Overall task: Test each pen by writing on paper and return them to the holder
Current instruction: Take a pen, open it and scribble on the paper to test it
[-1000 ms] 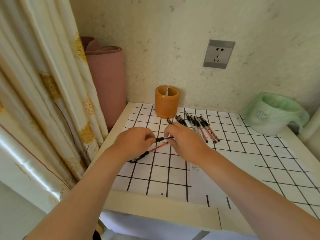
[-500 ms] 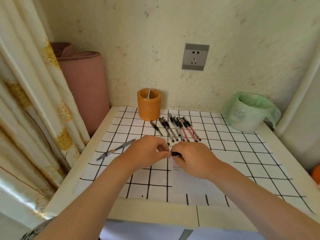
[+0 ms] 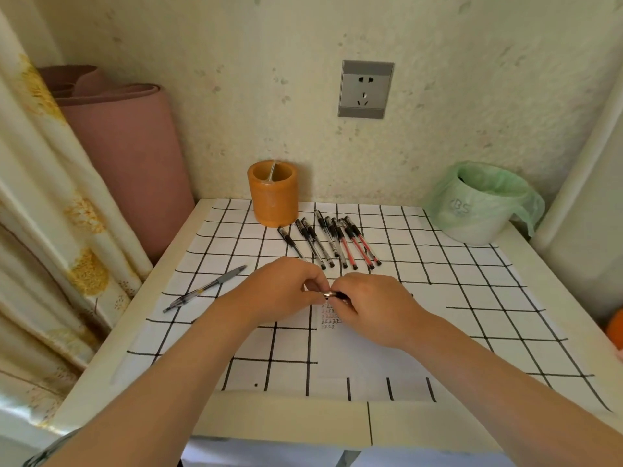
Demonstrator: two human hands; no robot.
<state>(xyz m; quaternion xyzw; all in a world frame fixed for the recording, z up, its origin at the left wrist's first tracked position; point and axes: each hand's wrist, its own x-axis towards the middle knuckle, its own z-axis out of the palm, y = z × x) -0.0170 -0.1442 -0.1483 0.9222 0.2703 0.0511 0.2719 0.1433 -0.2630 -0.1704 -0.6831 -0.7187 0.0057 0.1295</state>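
Where the two hands meet above the middle of the worktop (image 3: 209, 419), the left hand (image 3: 283, 291) and the right hand (image 3: 371, 305) both pinch one small dark pen (image 3: 332, 294) (mostly hidden by the fingers) just over a patch of small scribbles on the paper (image 3: 364, 362). A row of pens (image 3: 332, 242) lies beyond the hands, fanned beside the orange holder (image 3: 273, 197) at the far edge. One grey pen (image 3: 205, 288) lies alone to the left, well apart from the row. A green-lined bin (image 3: 482, 203) stands far right.
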